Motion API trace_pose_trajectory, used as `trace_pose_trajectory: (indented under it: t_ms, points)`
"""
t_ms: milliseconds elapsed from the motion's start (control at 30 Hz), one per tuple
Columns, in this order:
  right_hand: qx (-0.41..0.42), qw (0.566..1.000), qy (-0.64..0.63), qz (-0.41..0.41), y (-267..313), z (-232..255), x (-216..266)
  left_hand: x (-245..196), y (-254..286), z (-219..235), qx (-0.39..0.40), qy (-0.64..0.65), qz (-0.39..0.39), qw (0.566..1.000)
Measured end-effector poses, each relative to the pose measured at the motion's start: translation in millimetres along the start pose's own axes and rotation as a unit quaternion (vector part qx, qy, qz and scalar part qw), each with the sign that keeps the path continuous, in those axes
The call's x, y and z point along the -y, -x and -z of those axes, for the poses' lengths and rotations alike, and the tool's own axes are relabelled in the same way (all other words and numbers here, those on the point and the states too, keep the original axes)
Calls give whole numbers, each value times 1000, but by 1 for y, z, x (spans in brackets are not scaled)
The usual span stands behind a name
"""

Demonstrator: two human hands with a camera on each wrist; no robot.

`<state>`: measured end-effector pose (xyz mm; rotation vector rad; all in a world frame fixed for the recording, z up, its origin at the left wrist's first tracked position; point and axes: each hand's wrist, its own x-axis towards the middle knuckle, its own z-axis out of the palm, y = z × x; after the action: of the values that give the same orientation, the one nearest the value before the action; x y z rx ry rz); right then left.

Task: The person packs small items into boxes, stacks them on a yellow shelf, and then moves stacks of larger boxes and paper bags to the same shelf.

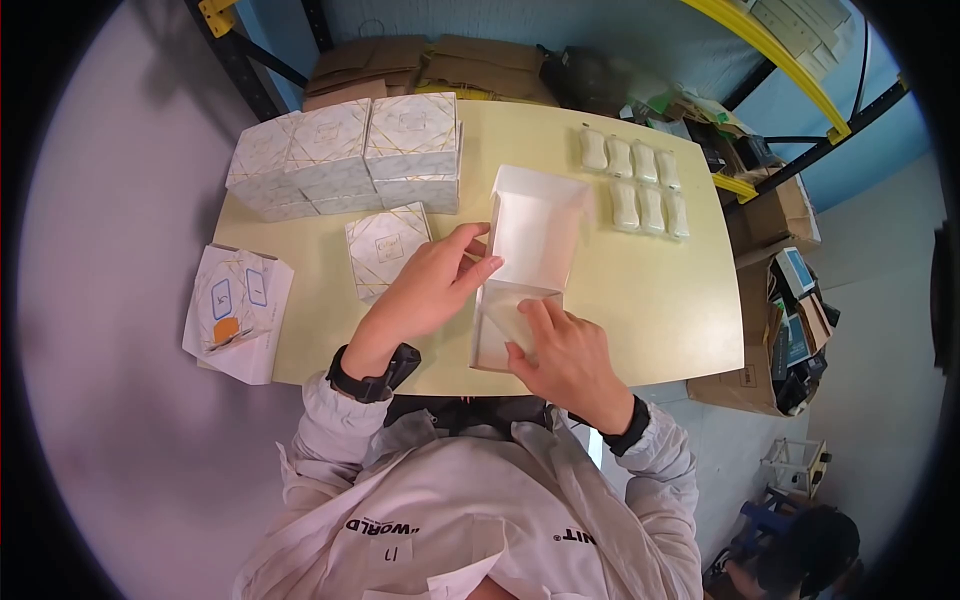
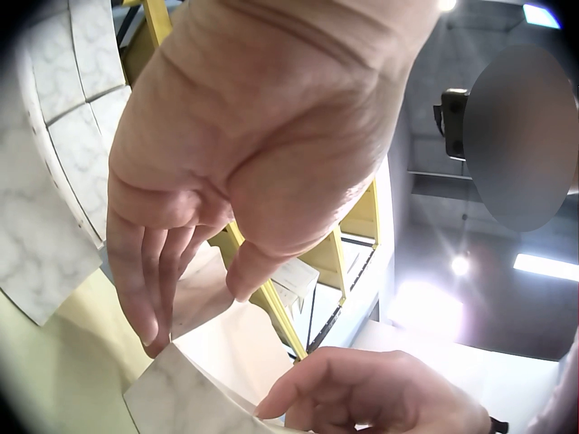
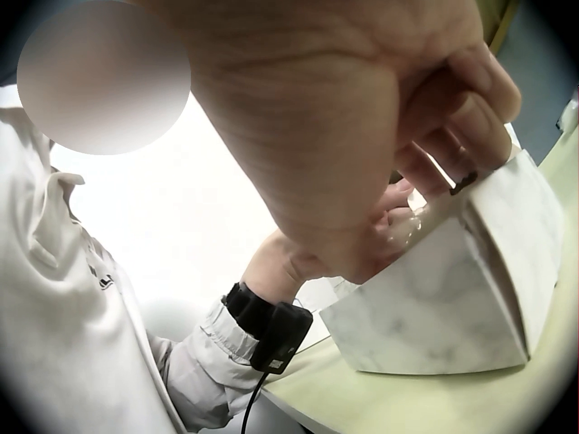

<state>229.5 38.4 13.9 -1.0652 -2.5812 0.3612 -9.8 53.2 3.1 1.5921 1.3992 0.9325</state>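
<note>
The open box (image 1: 535, 235) stood at the center of the surface (image 1: 650, 310), its white-lined lid laid back toward the top of the frame and its lower part nearer the person's pale jacket (image 1: 480, 500). The left hand (image 1: 430, 285) was at the box's left side, near the fold between lid and lower part; its fingers were stretched out, with the thumb apart from them. The right hand (image 1: 570, 360) reached over the lower part from the right, fingers bent, forefinger and thumb apart at the tips in the head view; whether they pinched anything inside could not be told. Something pale and shiny showed beneath the right fingers, too covered to make out.

Just left of the left hand lay a closed box (image 1: 385, 250) with a marbled top, gold lines and a small printed square. Stacked boxes (image 1: 345, 150) of the same pattern stood at the upper left. Seven white packets (image 1: 622, 205) lay in two rows at the upper right of the surface, four above three. At the left edge was a marked box (image 1: 230, 310) with two blue-outlined marks and an orange patch.

Past the surface's right edge, a carton (image 1: 790, 330) held mixed packaging, below a yellow and black rack (image 1: 790, 60). Another person (image 1: 810, 555) was partly visible at the lower right.
</note>
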Motion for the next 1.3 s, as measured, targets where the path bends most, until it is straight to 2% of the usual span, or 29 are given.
trace_pose_trajectory:
  t_ms: [433, 633, 1033, 1300]
  points:
    - [-11, 1000, 4, 5, 2, -12, -2, -6, 6, 3, 19, 37, 16, 999]
    - [-25, 998, 61, 13, -5, -22, -2, -1, 10, 1, 13, 45, 13, 999]
    - [8, 1000, 4, -3, -3, -21, -3, -1, 11, 2, 7, 40, 16, 999]
    - [-30, 998, -61, 11, 2, -4, -8, -3, 15, 4, 11, 52, 13, 998]
